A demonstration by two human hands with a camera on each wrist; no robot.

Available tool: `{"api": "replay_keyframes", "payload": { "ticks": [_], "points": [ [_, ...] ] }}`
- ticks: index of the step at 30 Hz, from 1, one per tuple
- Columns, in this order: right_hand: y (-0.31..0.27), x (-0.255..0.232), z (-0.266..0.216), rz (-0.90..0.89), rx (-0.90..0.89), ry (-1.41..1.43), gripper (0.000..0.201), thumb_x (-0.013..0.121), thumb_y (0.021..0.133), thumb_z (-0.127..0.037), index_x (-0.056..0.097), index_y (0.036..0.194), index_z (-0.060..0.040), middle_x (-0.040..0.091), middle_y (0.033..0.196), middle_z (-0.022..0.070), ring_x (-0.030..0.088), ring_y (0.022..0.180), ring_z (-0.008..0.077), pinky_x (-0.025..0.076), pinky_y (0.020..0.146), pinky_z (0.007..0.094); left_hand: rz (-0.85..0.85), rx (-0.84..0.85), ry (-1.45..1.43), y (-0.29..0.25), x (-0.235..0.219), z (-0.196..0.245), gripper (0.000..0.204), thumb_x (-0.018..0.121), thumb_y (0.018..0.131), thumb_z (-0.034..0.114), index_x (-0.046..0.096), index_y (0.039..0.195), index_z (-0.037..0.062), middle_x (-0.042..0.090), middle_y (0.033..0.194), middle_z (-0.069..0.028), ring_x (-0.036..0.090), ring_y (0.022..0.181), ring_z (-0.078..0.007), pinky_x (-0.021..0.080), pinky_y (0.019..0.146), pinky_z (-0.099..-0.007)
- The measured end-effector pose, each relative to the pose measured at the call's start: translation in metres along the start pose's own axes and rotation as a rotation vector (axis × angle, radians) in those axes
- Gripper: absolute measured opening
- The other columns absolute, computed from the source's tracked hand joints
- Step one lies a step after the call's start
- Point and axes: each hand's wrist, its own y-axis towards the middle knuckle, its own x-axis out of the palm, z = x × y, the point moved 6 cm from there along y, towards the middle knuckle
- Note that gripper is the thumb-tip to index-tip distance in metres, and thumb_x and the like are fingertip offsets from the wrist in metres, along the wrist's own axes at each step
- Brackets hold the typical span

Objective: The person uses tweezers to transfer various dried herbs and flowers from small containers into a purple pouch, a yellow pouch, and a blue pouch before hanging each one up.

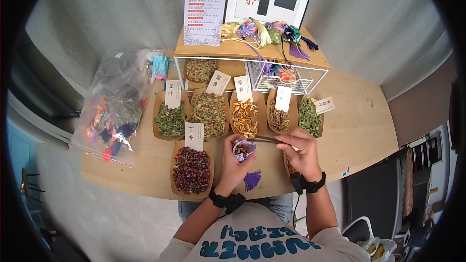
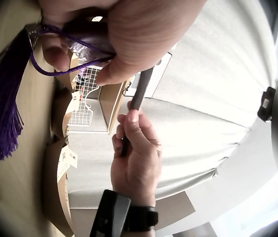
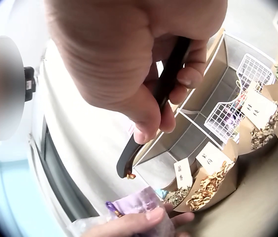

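My left hand (image 1: 234,166) holds a small lilac sachet pouch (image 3: 138,201) upright, its mouth open and dried bits showing inside. A purple tassel (image 1: 252,180) hangs below it on a purple cord (image 2: 50,73). With thumb and fingers my right hand (image 1: 300,151) pinches a dark, slim utensil (image 3: 171,74) with a curved tip. That tip carries a small orange-brown dried piece (image 3: 130,176) and stands close over the pouch's mouth. Just beyond the hands lies a paper tray of orange-yellow dried pieces (image 1: 245,119).
Trays of dark red buds (image 1: 192,171), green leaves (image 1: 171,122) and mixed herbs (image 1: 209,114) stand left, with label cards. More trays (image 1: 309,116) stand right. A wooden shelf (image 1: 194,51) bears finished sachets (image 1: 248,29). A plastic bag (image 1: 114,102) lies at the left edge.
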Motion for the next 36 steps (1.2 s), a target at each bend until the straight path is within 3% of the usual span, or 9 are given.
{"api": "replay_keyframes", "payload": {
  "ticks": [7,10,13,16,20,22,24,30,36],
  "points": [
    [-0.009,-0.012,-0.030,-0.081,-0.164,-0.086,0.025,0.087,0.080,-0.003,0.083,0.104,-0.0033,0.072,0.089,0.0100,0.067,0.079,0.0311,0.055,0.072,0.0392,-0.035,0.068,0.072,-0.003,0.001,0.007,0.062,0.085,0.089,-0.001,0.049,0.140,0.0047,0.058,0.127,-0.0061,0.061,0.116,-0.0129,0.053,0.100,-0.0307],
    [-0.021,-0.022,-0.020,-0.030,-0.085,0.009,0.024,0.084,0.087,-0.003,0.078,0.111,-0.0006,0.073,0.092,0.0123,0.069,0.082,0.0287,0.055,0.075,0.0370,-0.033,0.127,0.090,-0.003,0.000,0.011,0.062,0.084,0.087,-0.003,0.050,0.138,0.0054,0.057,0.127,-0.0059,0.061,0.115,-0.0130,0.053,0.100,-0.0303],
    [-0.051,-0.008,0.012,0.065,0.270,0.315,0.018,0.076,0.101,-0.006,0.069,0.117,-0.0002,0.074,0.100,0.0084,0.068,0.084,0.0176,0.054,0.076,0.0320,-0.061,0.192,0.098,-0.005,0.003,0.016,0.062,0.083,0.087,-0.003,0.050,0.138,0.0057,0.057,0.129,-0.0060,0.061,0.117,-0.0135,0.052,0.101,-0.0299],
    [-0.058,0.012,-0.011,-0.114,0.317,0.248,0.035,0.090,0.090,-0.015,0.070,0.115,-0.0015,0.072,0.101,0.0081,0.072,0.088,0.0192,0.056,0.073,0.0335,-0.066,0.148,0.076,-0.003,0.005,0.006,0.062,0.082,0.086,-0.004,0.050,0.138,0.0053,0.056,0.129,-0.0073,0.061,0.117,-0.0150,0.052,0.102,-0.0308],
    [-0.052,0.033,-0.041,-0.022,0.196,0.134,0.049,0.097,0.079,-0.020,0.072,0.118,-0.0026,0.074,0.105,0.0143,0.075,0.085,0.0304,0.058,0.072,0.0371,-0.172,-0.013,-0.192,-0.024,0.017,-0.005,0.071,0.084,0.085,-0.002,0.045,0.144,0.0051,0.056,0.131,-0.0092,0.060,0.122,-0.0167,0.052,0.106,-0.0345],
    [-0.054,0.038,-0.042,-0.005,0.210,0.101,0.048,0.098,0.079,-0.018,0.074,0.117,-0.0026,0.074,0.105,0.0119,0.073,0.089,0.0207,0.057,0.074,0.0346,-0.177,0.032,-0.049,-0.043,0.027,0.003,0.075,0.084,0.087,-0.001,0.042,0.148,0.0049,0.056,0.134,-0.0096,0.060,0.125,-0.0174,0.051,0.107,-0.0356],
    [-0.052,0.036,-0.037,0.038,0.195,0.202,0.040,0.095,0.082,-0.017,0.075,0.113,-0.0005,0.074,0.100,0.0148,0.075,0.084,0.0305,0.059,0.073,0.0379,-0.163,0.076,0.097,-0.053,0.022,0.025,0.078,0.084,0.088,0.000,0.039,0.152,0.0048,0.056,0.137,-0.0100,0.060,0.128,-0.0181,0.051,0.109,-0.0368],
    [-0.055,0.043,-0.024,0.019,0.242,0.561,0.038,0.098,0.078,-0.011,0.076,0.108,-0.0001,0.074,0.091,0.0076,0.066,0.077,0.0116,0.053,0.068,0.0291,-0.277,-0.052,-0.132,-0.052,-0.008,0.070,0.072,0.075,0.101,0.000,0.038,0.162,0.0031,0.055,0.146,-0.0099,0.057,0.135,-0.0170,0.050,0.111,-0.0333],
    [-0.056,0.043,-0.032,0.014,0.332,0.559,0.030,0.095,0.083,-0.004,0.079,0.108,0.0017,0.068,0.077,-0.0052,0.055,0.072,0.0014,0.046,0.064,0.0214,-0.067,0.021,-0.052,-0.052,-0.018,0.088,0.024,0.074,0.103,-0.001,0.073,0.127,-0.0047,0.077,0.115,-0.0058,0.070,0.104,-0.0106,0.057,0.095,-0.0273]
  ]
}}
